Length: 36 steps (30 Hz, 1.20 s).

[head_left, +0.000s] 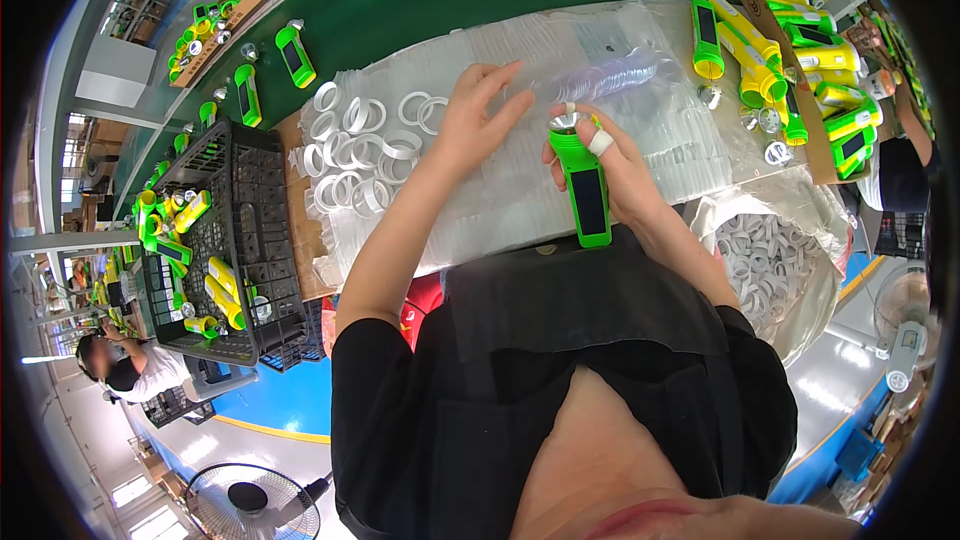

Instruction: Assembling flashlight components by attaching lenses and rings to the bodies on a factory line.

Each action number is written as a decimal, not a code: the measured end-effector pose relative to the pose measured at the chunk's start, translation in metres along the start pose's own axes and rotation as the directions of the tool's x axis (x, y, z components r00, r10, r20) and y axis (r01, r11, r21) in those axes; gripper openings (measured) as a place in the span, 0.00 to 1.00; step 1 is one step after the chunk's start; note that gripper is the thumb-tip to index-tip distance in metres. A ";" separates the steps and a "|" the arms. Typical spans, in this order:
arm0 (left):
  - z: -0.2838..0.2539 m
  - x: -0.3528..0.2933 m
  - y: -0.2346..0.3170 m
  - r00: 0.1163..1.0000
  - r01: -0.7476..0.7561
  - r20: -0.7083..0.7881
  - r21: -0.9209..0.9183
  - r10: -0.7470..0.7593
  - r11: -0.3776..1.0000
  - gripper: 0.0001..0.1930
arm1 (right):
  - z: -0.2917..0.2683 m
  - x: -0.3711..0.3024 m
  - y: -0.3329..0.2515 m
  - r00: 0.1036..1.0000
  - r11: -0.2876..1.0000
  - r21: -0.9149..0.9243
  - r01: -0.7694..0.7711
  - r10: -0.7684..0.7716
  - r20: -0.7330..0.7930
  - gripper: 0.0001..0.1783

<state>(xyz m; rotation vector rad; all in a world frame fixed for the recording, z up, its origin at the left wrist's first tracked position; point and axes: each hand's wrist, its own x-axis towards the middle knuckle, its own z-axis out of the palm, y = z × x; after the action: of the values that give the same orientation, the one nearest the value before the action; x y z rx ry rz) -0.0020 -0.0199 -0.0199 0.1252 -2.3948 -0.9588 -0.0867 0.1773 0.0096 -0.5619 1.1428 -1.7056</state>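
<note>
White rings (366, 153) lie between the green flashlight (588, 195) and a black crate (262, 230).

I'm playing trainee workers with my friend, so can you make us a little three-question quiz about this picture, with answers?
1. Which hand holds the green flashlight?
2. True or false: the white rings on the work surface lie to the left of the clear discs.
3. What colour is the big crate on the left? A) red B) black C) white

Key:
1. The right hand
2. True
3. B
</note>
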 end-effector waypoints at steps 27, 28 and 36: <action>-0.021 -0.038 0.058 0.969 -0.235 -0.136 -0.279 0.204 0.931 0.22 | 0.024 0.016 0.000 0.926 0.988 -0.126 0.085 -0.032 0.376 0.31; -0.020 -0.039 0.060 0.967 -0.235 -0.173 -0.313 0.188 0.920 0.20 | 0.024 0.015 0.000 0.926 0.987 -0.134 0.091 -0.034 0.375 0.31; -0.018 -0.036 0.055 0.944 -0.308 -0.160 -0.106 0.289 0.946 0.19 | 0.028 0.019 0.003 0.937 0.979 -0.176 0.099 -0.032 0.348 0.26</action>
<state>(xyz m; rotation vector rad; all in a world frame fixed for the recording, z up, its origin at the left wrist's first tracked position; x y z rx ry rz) 0.0444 0.0203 0.0109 -0.2079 -2.1353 -0.9233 -0.0710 0.1481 0.0168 -0.9880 1.0466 -1.4857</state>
